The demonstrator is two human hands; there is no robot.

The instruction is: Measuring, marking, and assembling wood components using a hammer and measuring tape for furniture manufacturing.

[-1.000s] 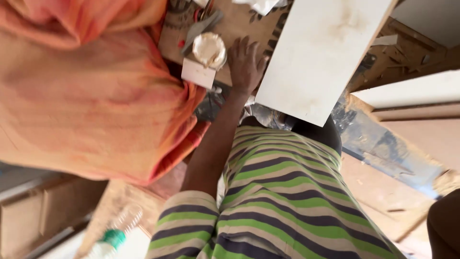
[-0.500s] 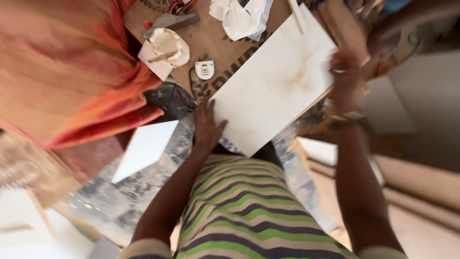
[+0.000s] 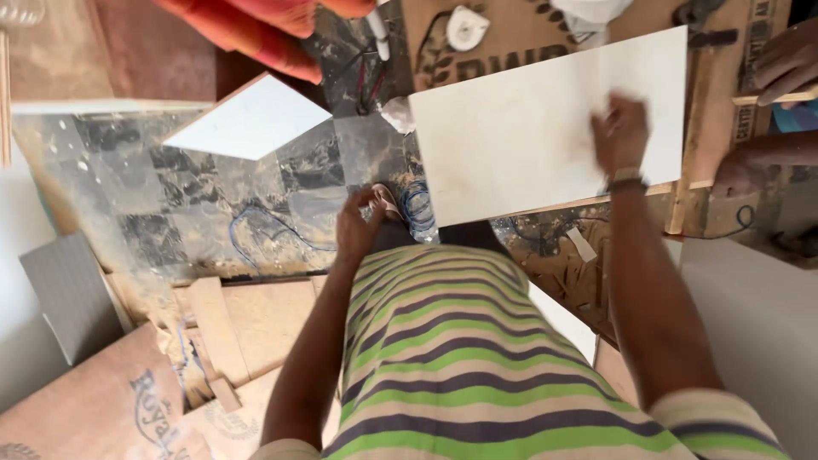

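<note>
Resting flat on a large white board [image 3: 520, 128], the right hand [image 3: 620, 136] is seen with its fingers spread and slightly blurred, pressed on the surface rather than closed around anything; the board stretches mostly to the left of that hand and a little beyond it on the right. A wristband [image 3: 625, 178] is worn just behind the hand. The left hand [image 3: 358, 223] is held loosely curled just off the board's near left corner, and whether anything is gripped in it cannot be told. Beyond that hand, a smaller white panel [image 3: 251, 119] is lying on a dusty patterned floor [image 3: 170, 204]. Further right of the right hand, another person's hands [image 3: 784, 64] are placed on a brown plywood sheet [image 3: 724, 102] under the board.
</note>
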